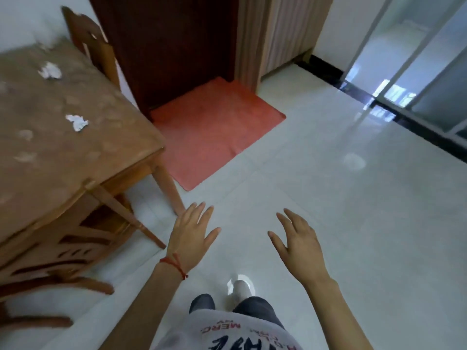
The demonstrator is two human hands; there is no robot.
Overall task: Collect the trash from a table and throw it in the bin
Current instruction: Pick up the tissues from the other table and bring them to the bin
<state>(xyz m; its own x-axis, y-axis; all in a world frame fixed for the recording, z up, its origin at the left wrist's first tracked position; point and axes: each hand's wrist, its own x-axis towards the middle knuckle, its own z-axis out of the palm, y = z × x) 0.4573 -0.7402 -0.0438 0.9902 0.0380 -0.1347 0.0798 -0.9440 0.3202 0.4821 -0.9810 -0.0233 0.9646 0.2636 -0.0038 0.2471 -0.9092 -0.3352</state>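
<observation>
My left hand [193,233] hangs out in front of me over the pale glossy tiled floor [328,198], palm down, fingers straight and spread, grasping nothing. A thin red string bracelet [174,264] circles its wrist. My right hand [299,242] is held out beside it, well apart, also released, its fingers loosely extended and its thumb pointing toward the left one. Neither touches anything.

To my left stands the wooden bench [141,162], covered with a brown patterned cloth. Two pieces of trash lie on that cloth: a crumpled white paper wad [77,122] near the middle, and a second crumpled white paper wad [50,71] further back, toward the wall. They are well apart from each other and from both my hands. The bin does not show here.

A wooden chair [87,39] stands behind the bench against the white wall, and another wooden chair [63,251] is tucked under the near edge, its legs splayed on the tiles. Ahead, a red rectangular mat [214,130] lies on the floor before a dark brown wooden door [166,46]. Off to the right runs a glass sliding partition [417,72] with pale frames. Below my hands I see my grey printed shirt [242,334], dark trousers and one white shoe [241,286].
</observation>
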